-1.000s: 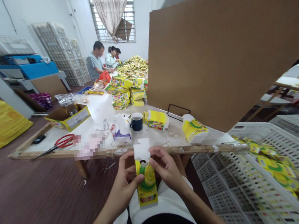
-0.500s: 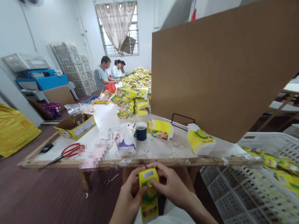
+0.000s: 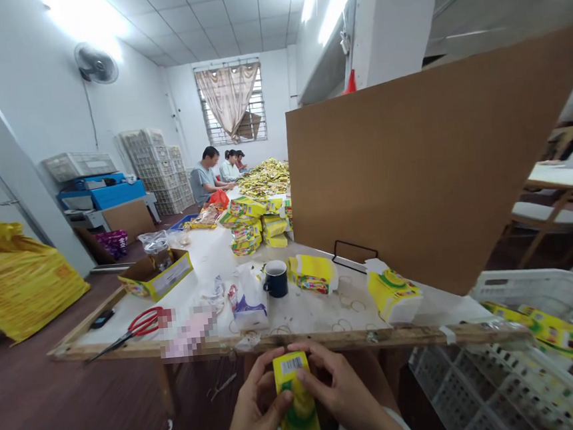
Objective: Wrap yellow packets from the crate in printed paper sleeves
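Note:
Between my two hands is a small yellow box [image 3: 300, 411] with a green print and a white barcode label near its upper end. My left hand [image 3: 260, 398] grips its left side, thumb lying on the front face. On the other side my right hand [image 3: 334, 385] pinches the upper right edge, its thumb just below the barcode. Both sets of fingers curl behind the box and are partly hidden. The box is upright over my lap, just short of the table's wooden edge [image 3: 317, 339], and its lower end runs out of view.
On the table are red-handled scissors [image 3: 148, 323], a dark mug [image 3: 276, 279], a tissue pack [image 3: 248, 308] and yellow cartons [image 3: 314, 274]. A large cardboard sheet [image 3: 413, 170] stands at the right, above a white crate [image 3: 512, 382] of yellow boxes. Co-workers [image 3: 206, 175] sit farther back.
The camera view has tilted up, so everything sits lower in the picture. Both hands still hold the box; my right thumb has shifted up closer to the barcode.

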Motion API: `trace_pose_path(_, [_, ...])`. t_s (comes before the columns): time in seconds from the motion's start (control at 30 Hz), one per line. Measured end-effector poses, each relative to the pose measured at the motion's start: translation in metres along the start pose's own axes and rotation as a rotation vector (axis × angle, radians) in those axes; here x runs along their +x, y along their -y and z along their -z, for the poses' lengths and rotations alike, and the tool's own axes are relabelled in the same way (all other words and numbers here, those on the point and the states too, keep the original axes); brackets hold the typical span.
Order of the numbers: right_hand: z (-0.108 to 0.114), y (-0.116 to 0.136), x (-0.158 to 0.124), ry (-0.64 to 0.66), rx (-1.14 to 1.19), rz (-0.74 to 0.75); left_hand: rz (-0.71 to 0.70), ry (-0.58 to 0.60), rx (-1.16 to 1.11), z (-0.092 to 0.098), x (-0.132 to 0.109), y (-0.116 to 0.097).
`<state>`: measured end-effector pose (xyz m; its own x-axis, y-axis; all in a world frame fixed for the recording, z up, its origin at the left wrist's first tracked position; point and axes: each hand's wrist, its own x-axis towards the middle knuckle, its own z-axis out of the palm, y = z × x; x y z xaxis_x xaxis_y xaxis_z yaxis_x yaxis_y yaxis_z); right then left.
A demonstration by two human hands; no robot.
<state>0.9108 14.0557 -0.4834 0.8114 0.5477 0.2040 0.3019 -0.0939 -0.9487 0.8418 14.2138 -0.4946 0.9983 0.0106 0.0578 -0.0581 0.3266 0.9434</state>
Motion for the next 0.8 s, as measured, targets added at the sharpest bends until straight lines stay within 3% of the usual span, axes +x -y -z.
trace_pose_path(0.4, [-0.010,-0.005,-0.003,-0.122,0.237,0.012,0.026,-0.091,0.003,-0.005,-0.002,0.004])
trace_pose_path(0.47, [-0.006,-0.006,-0.005,-0.135,0.259,-0.017,0.033,-0.065,0.019,-0.004,-0.001,0.005])
trace_pose_path(0.6, [-0.006,-0.012,-0.006,-0.155,0.263,-0.067,0.002,0.094,0.031,-0.003,0.000,0.006])
trace_pose_path(0.7, [-0.009,-0.009,-0.006,-0.143,0.245,-0.057,0.013,0.077,0.055,-0.006,-0.003,0.008])
trace_pose_path(0.8, [0.018,0.005,-0.010,-0.186,0.114,-0.014,0.034,0.005,0.153,-0.005,-0.002,0.008])
